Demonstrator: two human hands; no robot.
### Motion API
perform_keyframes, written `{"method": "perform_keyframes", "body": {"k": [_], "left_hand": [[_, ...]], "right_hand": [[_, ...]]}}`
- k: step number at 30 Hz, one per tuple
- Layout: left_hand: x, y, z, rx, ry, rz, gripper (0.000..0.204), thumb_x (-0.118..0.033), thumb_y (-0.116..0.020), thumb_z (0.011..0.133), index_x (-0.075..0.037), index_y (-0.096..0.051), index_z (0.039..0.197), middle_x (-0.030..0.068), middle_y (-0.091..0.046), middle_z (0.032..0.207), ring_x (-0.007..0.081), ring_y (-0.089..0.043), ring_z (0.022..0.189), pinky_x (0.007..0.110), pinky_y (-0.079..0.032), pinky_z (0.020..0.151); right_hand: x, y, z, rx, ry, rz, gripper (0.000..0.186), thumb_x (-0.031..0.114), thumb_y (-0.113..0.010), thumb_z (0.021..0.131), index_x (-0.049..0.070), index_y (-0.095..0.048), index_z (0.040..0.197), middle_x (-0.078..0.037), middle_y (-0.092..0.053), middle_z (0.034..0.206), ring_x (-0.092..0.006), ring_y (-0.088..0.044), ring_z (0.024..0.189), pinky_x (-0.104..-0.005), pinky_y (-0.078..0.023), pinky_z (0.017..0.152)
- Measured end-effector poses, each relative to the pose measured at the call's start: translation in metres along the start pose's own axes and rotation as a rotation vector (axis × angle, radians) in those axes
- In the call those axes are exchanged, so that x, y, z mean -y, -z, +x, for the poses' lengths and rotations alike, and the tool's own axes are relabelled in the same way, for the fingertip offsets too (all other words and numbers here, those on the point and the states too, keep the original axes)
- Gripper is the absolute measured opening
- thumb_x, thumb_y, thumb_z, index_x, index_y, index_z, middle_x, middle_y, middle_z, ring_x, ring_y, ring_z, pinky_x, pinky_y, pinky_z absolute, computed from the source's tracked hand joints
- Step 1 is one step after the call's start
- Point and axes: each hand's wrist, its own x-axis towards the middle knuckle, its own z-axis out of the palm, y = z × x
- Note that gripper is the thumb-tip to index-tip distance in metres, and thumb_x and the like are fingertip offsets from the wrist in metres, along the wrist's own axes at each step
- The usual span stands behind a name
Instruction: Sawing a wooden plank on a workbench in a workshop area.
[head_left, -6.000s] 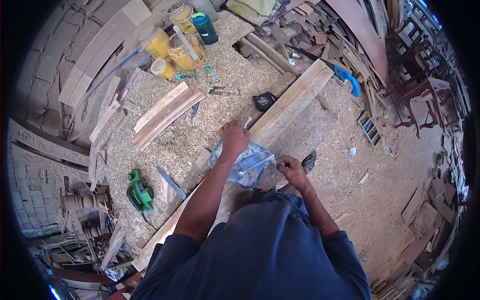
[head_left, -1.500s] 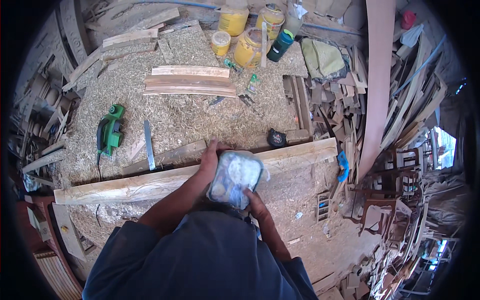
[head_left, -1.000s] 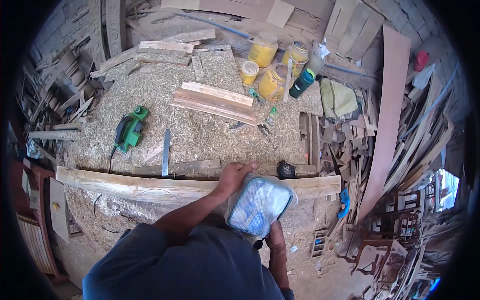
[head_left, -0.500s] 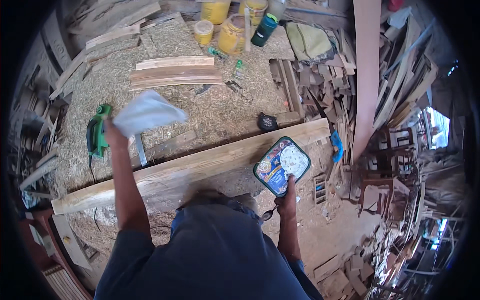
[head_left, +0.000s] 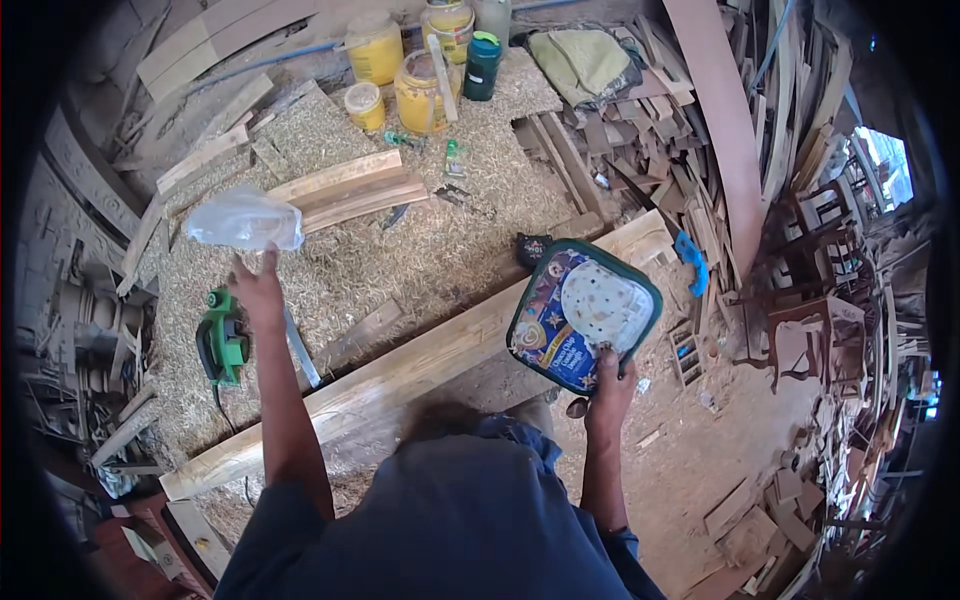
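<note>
My left hand (head_left: 259,293) reaches out over the shavings-covered bench with its fingers spread. Just beyond its fingertips is a thin, clear plastic bag (head_left: 243,220); whether a fingertip still touches it I cannot tell. Below and left of that hand lies a green electric planer (head_left: 222,338), and a metal strip (head_left: 300,350) is close to its wrist. In my right hand (head_left: 610,392) is a rectangular ice cream tub (head_left: 572,343) with a dark green rim and a printed blue lid, thumb on top. A spoon's bowl (head_left: 578,407) sticks out beside this hand.
A long timber board (head_left: 400,375) runs along the bench's near edge. Wooden strips (head_left: 350,190), yellow buckets (head_left: 422,95) and a dark green bottle (head_left: 482,68) stand or lie farther back. A blue-handled saw (head_left: 692,264) is at right, near heaped offcuts.
My left hand has spread its fingers and let the plastic bag go, and the bag is farther left and away. The tub in my right hand has come up closer. The view has shifted.
</note>
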Motion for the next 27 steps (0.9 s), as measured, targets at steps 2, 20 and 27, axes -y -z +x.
{"method": "perform_keyframes", "body": {"k": [2,20,27], "left_hand": [[-0.007,0.008,-0.026,0.043,-0.027,0.017,0.103,-0.056,-0.084,0.098,0.004,-0.042,0.170,0.0396,-0.021,0.174,0.0556,-0.036,0.158,0.054,-0.035,0.131],[-0.091,0.019,-0.207,0.211,-0.379,-0.156,0.064,-0.031,-0.079,0.106,0.003,-0.058,0.156,0.0313,-0.051,0.162,0.0445,-0.048,0.154,0.051,-0.039,0.128],[-0.157,-0.051,-0.371,0.640,-0.858,-0.126,0.059,-0.032,-0.085,0.098,-0.004,-0.069,0.148,0.0298,-0.051,0.162,0.0489,-0.049,0.152,0.057,-0.041,0.127]], "right_hand": [[0.003,0.003,0.009,0.051,0.061,0.043,0.076,0.057,-0.074,0.104,-0.004,-0.063,0.148,-0.015,-0.069,0.143,-0.0219,-0.069,0.119,-0.0379,-0.055,0.102],[0.011,0.019,0.070,0.289,-0.330,0.202,0.080,0.074,-0.066,0.104,0.000,-0.072,0.134,-0.004,-0.075,0.109,-0.0143,-0.070,0.092,-0.0329,-0.055,0.078],[-0.093,0.011,0.107,0.497,-0.672,0.123,0.068,0.080,-0.064,0.102,0.013,-0.073,0.106,0.006,-0.052,0.071,-0.0080,-0.039,0.052,-0.0293,-0.027,0.048]]}}
